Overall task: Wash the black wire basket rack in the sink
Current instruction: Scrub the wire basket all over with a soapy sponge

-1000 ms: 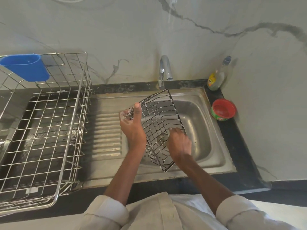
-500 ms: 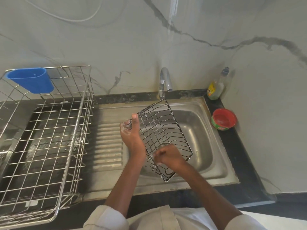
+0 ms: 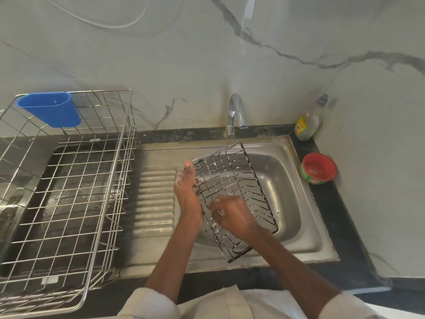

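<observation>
rack: black wire basket rack (image 3: 232, 180) tilted over the sink (image 3: 296, 217) bowl, dead center
left hand (image 3: 187, 194): gripping the rack's 9 o'clock edge, thumb up
right hand (image 3: 232, 215): fingers curled on the wires (soapy; can't tell what's under them)
faucet (image 3: 235, 113): 12 o'clock

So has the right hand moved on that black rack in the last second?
Yes. The right hand has slid along the black wire rack toward the left hand and the ribbed drainboard, away from the sink bowl's right wall.
</observation>
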The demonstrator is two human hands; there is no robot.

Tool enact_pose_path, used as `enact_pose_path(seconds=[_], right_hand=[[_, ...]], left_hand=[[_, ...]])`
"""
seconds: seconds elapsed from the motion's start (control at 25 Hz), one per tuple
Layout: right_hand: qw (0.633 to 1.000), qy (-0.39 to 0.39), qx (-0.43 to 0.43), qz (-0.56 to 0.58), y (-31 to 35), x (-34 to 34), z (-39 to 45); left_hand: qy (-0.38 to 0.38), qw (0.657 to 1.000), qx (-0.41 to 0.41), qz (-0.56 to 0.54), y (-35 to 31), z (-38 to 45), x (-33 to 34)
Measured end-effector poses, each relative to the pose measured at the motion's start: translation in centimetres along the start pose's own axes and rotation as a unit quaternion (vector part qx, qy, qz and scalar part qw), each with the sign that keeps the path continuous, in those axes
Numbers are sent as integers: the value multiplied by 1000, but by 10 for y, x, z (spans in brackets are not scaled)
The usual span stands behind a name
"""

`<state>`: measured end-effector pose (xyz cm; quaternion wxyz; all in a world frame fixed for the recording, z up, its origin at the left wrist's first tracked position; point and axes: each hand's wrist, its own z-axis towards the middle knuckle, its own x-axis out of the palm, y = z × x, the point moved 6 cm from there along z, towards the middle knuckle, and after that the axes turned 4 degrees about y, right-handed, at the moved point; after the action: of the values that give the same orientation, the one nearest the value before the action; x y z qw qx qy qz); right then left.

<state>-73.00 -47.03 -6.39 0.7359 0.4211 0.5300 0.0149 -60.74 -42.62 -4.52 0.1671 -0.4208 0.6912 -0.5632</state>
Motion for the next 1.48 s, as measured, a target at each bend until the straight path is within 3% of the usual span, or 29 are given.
enact_pose_path(seconds=[0.12, 0.28, 0.36, 0.6, 0.84, 1.04, 1.12, 1.24, 1.32, 1.4, 1.48], right_hand=[[996, 35, 73, -44, -21, -5, -18], [979, -182, 44, -79, -5, -49, 23], [973, -211, 15, -92, -3, -59, 37], [967, -126, 96, -199, -29, -30, -28], [949, -32, 310, -53, -51, 5, -80], [937, 94, 325, 88, -42, 4, -69], [897, 77, 351, 257, -41, 0, -77], [734, -33, 374, 566, -54, -23, -95], [652, -95, 352, 665, -67, -52, -102], [619, -174, 330, 691, -89, -89, -104], [635, -272, 329, 643, -124, -133, -102]], left_hand=[[-13, 1000, -10, 8, 0, 1, -3], [17, 998, 0, 62, -7, -13, 15], [14, 996, 4, 93, -8, -20, 18], [11, 997, 19, 72, -4, -30, 18], [-41, 998, 43, 17, -6, -40, 16], [-27, 998, 51, -4, -5, -49, 30], [-28, 998, 54, 2, 4, -49, 32], [-27, 997, 63, 18, 17, -54, 41], [-33, 998, 49, 10, 26, -56, 47], [-44, 998, 40, -3, 30, -55, 56], [-49, 998, 44, 5, 34, -50, 71]])
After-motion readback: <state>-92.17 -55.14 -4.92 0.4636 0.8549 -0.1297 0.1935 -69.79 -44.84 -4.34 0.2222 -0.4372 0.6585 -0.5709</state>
